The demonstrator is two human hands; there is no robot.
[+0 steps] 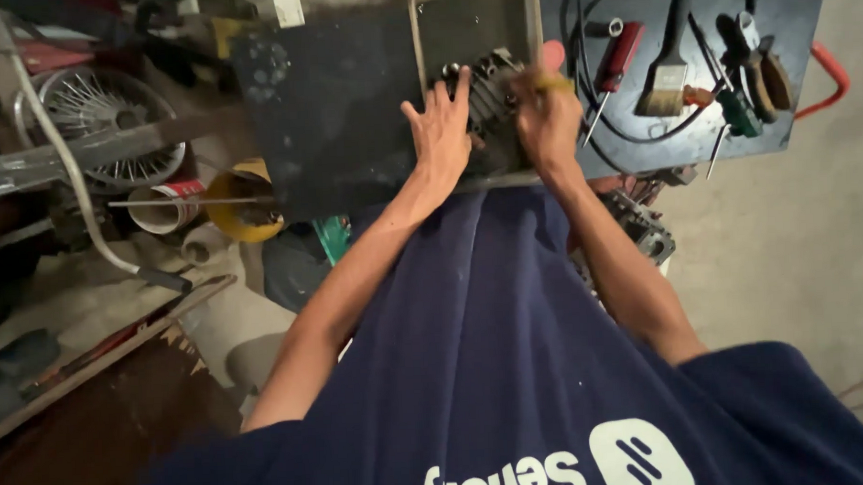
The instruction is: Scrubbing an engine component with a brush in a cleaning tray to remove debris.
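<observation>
At the upper left of the frame a spoked metal wheel (102, 115) lies among clutter, with a yellow bowl (242, 213) and a red-and-white cup (165, 206) just right of it in the left middle.

Toward the upper centre, the left hand (440, 132) is released, its fingers (460, 87) spread and laid flat on the left side of a finned grey engine part (489, 102). The wrist is straight and the forearm runs down and left toward the dark blue shirt (512, 364) that fills the lower frame.

The engine part sits in a shallow dark tray (472, 26) at the upper centre, between the two hands.

Just right of it, the right hand (547, 114) is clenched around a yellow-handled tool (552, 76) with a reddish end, pressed against the right side of the engine part. Its forearm slants down and right.

At the upper right a dark board (638, 140) carries a red-handled screwdriver (616, 59), a paintbrush (666, 67), a green-handled screwdriver (733, 117) and black cables (577, 37). The floor beyond is bare concrete.
</observation>
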